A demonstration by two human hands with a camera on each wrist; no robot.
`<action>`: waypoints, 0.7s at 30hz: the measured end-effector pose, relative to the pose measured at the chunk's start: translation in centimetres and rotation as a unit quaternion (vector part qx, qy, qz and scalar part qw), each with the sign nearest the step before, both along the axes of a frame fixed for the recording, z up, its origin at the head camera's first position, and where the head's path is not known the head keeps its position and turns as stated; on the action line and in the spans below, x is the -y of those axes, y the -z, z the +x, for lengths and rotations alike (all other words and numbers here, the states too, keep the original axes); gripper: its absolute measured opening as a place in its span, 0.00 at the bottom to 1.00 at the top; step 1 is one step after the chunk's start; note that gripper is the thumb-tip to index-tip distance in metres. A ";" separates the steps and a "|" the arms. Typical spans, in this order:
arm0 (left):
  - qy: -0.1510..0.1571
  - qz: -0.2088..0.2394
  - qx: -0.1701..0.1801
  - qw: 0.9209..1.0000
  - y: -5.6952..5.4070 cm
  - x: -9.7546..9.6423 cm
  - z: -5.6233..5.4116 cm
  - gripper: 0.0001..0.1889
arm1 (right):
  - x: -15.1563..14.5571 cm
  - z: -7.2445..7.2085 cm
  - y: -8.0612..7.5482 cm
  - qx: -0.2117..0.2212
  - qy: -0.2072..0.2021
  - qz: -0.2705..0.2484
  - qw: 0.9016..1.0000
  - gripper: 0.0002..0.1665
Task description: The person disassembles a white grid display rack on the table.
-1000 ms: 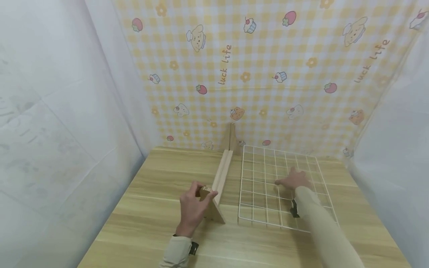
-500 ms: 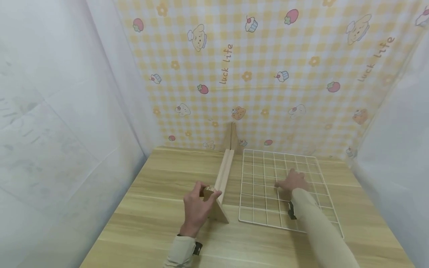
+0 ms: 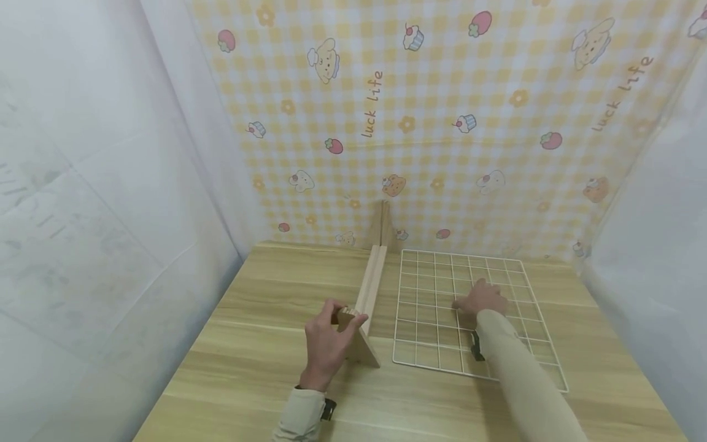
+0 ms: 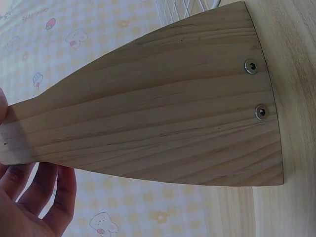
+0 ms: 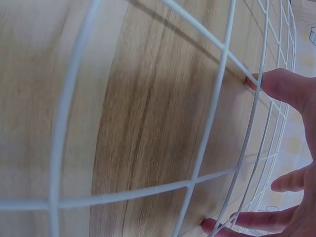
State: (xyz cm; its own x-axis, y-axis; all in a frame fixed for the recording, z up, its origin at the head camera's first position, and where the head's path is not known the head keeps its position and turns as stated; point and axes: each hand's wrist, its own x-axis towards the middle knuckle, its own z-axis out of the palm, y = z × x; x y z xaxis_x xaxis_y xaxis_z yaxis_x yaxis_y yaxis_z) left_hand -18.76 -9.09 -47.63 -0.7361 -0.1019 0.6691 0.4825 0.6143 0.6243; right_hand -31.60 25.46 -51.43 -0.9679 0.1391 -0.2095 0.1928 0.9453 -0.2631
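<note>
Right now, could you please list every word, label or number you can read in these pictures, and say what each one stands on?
"luck life": printed on the checked yellow backdrop cloth, above the wooden stand.
"luck life": printed again on the same cloth, at upper right.
No text is visible on the wooden stand, the white wire grid or the table.

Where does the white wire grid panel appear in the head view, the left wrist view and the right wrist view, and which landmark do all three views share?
Head: the white wire grid panel lies flat right of centre, under the right hand.
Left wrist: only a corner shows at the top edge, behind the wooden stand.
Right wrist: its wires fill the picture.
Shared landmark: the wooden tabletop.
</note>
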 end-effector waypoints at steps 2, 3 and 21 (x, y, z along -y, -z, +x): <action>-0.002 -0.001 0.000 1.000 0.0 0.0 0.0 0.18 | 0.0 -0.1 0.1 0.001 0.002 0.000 1.000 0.52; -0.002 -0.002 0.000 1.000 0.0 0.0 0.0 0.18 | 0.0 -0.1 0.2 0.002 0.002 -0.001 1.000 0.52; -0.006 0.000 0.015 1.000 -0.3 -0.1 0.2 0.18 | 0.5 -0.1 0.2 0.001 -0.003 0.013 1.000 0.55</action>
State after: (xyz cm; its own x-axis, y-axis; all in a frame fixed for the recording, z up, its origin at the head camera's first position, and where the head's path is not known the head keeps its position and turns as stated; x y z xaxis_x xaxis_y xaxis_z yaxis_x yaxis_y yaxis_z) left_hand -18.59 -8.94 -47.34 -0.7542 -0.1111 0.6472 0.4559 0.6208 0.6378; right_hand -31.67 24.92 -51.66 -0.9683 0.1381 -0.2081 0.1871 0.9530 -0.2381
